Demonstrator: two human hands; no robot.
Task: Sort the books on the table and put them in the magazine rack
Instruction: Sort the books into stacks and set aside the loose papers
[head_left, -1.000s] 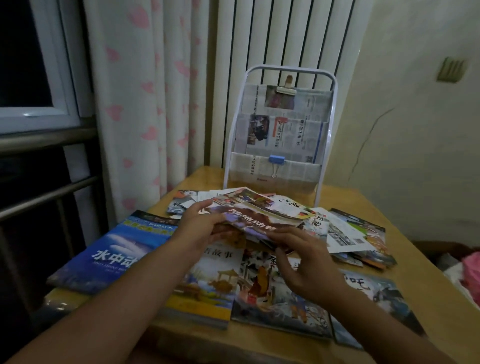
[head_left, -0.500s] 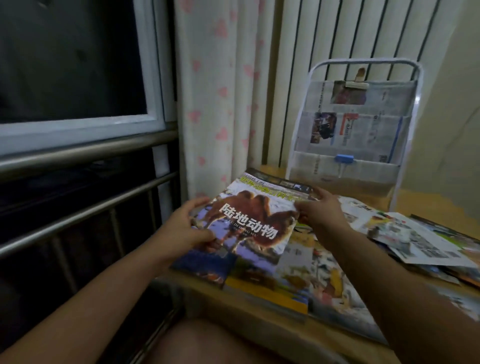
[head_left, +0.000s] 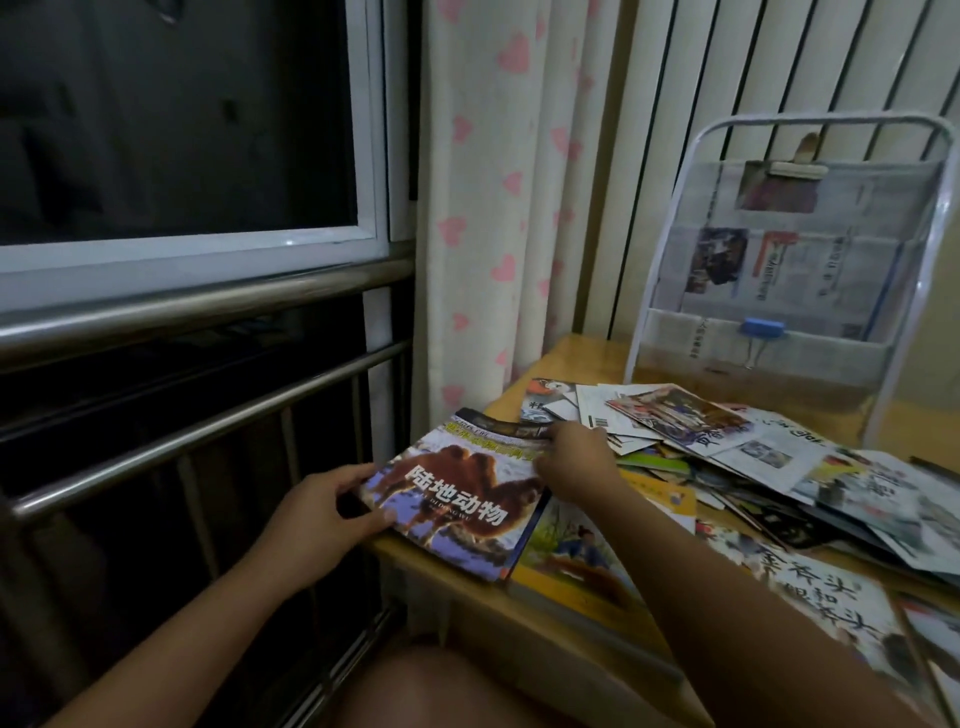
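A camel-cover book lies at the left end of the wooden table, on top of another book. My left hand grips its near left corner, thumb on the cover. My right hand rests on its far right edge, fingers curled at the edge. A loose pile of books and magazines spreads across the table to the right. The white wire magazine rack stands at the back right, its pockets lined with newspaper and clips.
A window with steel rails fills the left side beyond the table edge. A heart-print curtain and a ribbed radiator stand behind the table. My knee shows below the table's front edge.
The camel book was lifted out of the pile and carried to the left end of the table, where it has come down flat. The view has swung left.
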